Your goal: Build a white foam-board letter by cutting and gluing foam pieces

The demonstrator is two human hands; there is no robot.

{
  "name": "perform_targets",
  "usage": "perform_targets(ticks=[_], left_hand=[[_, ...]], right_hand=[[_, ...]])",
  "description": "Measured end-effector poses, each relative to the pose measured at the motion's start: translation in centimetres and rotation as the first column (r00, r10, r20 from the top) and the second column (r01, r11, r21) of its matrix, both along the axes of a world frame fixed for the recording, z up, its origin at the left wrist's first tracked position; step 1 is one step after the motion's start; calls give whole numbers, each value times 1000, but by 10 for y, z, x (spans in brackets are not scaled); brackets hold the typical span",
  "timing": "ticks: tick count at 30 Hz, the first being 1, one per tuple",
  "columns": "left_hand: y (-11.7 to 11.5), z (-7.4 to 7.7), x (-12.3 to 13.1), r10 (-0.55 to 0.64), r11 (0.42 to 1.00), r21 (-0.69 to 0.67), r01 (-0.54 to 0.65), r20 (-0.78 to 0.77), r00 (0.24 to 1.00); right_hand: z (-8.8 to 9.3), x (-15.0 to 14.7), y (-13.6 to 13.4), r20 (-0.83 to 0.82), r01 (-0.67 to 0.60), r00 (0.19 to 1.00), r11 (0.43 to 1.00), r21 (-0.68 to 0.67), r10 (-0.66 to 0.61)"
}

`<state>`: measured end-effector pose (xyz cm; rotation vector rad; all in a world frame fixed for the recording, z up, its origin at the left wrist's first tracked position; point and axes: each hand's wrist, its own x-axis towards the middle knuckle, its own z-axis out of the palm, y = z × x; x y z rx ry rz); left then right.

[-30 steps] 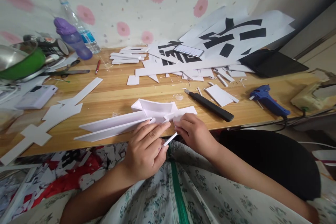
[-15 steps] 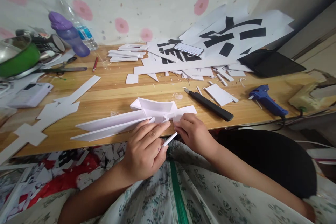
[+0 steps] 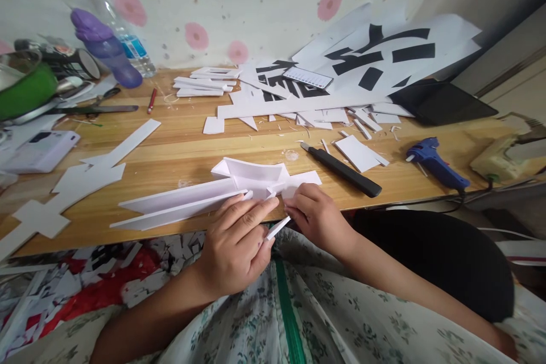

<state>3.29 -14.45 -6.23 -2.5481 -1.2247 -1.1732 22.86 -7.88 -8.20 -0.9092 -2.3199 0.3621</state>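
A white foam-board shape with raised side walls (image 3: 256, 174) lies at the table's front edge. My left hand (image 3: 239, 239) grips its near side, fingers over the wall and thumb below. A narrow white strip (image 3: 278, 228) sticks out between my two hands. My right hand (image 3: 318, 215) is closed at the shape's right end, its fingertips pinched near the strip's upper end; what exactly they hold is partly hidden. Beyond the right hand lies a black utility knife (image 3: 343, 170), its blade toward the wall.
A blue glue gun (image 3: 439, 166) rests on the right. Flat white cut-outs (image 3: 91, 179) lie left. Foam scraps, black-patterned sheets (image 3: 384, 62) and a phone (image 3: 307, 78) are at the back. A purple bottle (image 3: 108, 51), a water bottle (image 3: 134, 48) and a green pan (image 3: 25, 88) stand back left.
The view has shifted slightly. Both hands keep nearly the same hold on the foam-board shape, and the narrow strip has hardly moved.
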Motion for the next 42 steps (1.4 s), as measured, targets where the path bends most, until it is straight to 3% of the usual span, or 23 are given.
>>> perform_targets(ticks=[3,8,16,22,26,32,37,42], left_hand=[[0,0,0,-2,1000,-9,2,-9,1000],[0,1,1,-6,1000,-4,6,-3,1000],[0,1,0,-7,1000,4,7,3,1000],[1,2,0,2,1000,2,-2,-2,1000],[0,3,0,7,1000,2,-7,-8,1000],[0,0,0,-4,1000,2,4,-7,1000],[0,-1,1,-11,1000,-7,11,3,1000],[-1,-1,-1,-8,1000,-17,8,-2,1000]], right_hand=[[2,-1,0,28,28,999,1000,1,-28],[2,2,2,-46,37,998,992,-118,-43],[1,-2,-2,15,35,999,999,0,-35],[4,5,3,-104,37,993,982,-186,-57],[8,11,8,-152,11,987,975,-224,-46],[7,7,7,-106,-73,993,979,-190,53],[4,2,2,-38,-20,999,992,-123,16],[10,4,2,-3,-8,1000,979,-202,7]])
